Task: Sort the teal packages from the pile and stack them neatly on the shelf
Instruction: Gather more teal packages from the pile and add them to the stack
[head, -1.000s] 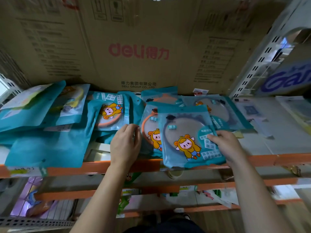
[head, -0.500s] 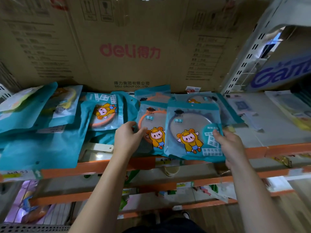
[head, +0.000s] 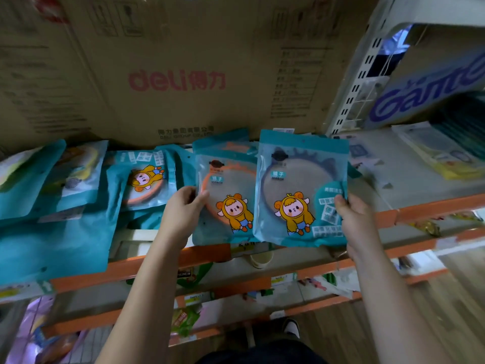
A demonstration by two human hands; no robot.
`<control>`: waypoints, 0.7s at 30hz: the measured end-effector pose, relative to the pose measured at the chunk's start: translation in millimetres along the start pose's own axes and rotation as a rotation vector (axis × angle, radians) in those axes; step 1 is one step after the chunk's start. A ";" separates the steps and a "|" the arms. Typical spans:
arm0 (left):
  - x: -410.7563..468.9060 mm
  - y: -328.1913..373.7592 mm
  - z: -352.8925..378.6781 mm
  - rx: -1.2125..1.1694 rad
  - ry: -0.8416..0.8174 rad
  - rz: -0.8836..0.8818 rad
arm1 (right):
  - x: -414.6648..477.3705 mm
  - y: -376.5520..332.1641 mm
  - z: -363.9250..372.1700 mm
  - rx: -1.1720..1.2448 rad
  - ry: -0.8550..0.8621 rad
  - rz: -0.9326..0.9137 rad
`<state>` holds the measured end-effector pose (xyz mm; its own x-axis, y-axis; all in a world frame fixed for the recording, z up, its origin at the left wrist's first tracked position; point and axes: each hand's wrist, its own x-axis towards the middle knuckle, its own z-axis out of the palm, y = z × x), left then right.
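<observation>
My right hand (head: 354, 222) grips the right edge of a teal package with a blue-rimmed mirror (head: 296, 185), lifted and tilted up above the shelf edge. My left hand (head: 181, 211) pinches the left edge of a teal package with an orange-rimmed mirror (head: 225, 195), held upright beside the first and partly behind it. Both show a yellow cartoon figure. A loose pile of teal packages (head: 60, 206) covers the left of the shelf (head: 425, 206), and another orange-rimmed one (head: 147, 179) lies just left of my left hand.
A large brown Deli carton (head: 178, 80) stands behind the packages. A white slotted upright (head: 354, 82) and a blue sign (head: 430, 88) are at the right, with flat packs (head: 446, 156) on the right shelf. Lower orange-edged shelves (head: 236, 287) hold mixed goods.
Both hands have lifted their packages off the shelf and tilted them upright. The blue-rimmed one has risen and moved right, apart from the orange-rimmed one.
</observation>
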<state>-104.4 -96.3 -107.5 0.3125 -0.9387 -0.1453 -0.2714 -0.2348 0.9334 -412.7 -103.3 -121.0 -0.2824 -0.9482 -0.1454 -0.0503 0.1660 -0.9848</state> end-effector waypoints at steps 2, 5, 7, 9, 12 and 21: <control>0.3 4.7 2.2 -0.064 0.026 0.029 | -3.0 2.9 -8.2 0.001 0.036 -0.003; -0.8 13.0 5.9 -0.120 0.087 0.080 | -5.1 5.0 -25.8 0.014 0.080 -0.024; -3.3 20.2 9.9 -0.155 0.126 0.133 | -4.4 4.7 -37.9 0.023 0.108 -0.052; -5.5 28.4 18.7 -0.162 0.163 0.188 | -2.4 3.7 -49.6 0.037 0.135 -0.080; -7.9 41.3 44.9 -0.154 0.182 0.212 | 3.8 1.9 -71.2 0.053 0.172 -0.107; -29.6 83.7 206.3 -0.099 0.043 0.244 | 28.3 6.2 -216.7 0.041 0.196 -0.101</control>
<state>-324.2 -140.3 -92.8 0.2876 -0.9525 0.0996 -0.2534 0.0246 0.9670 -628.6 -70.4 -110.7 -0.4591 -0.8879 -0.0288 -0.0494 0.0579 -0.9971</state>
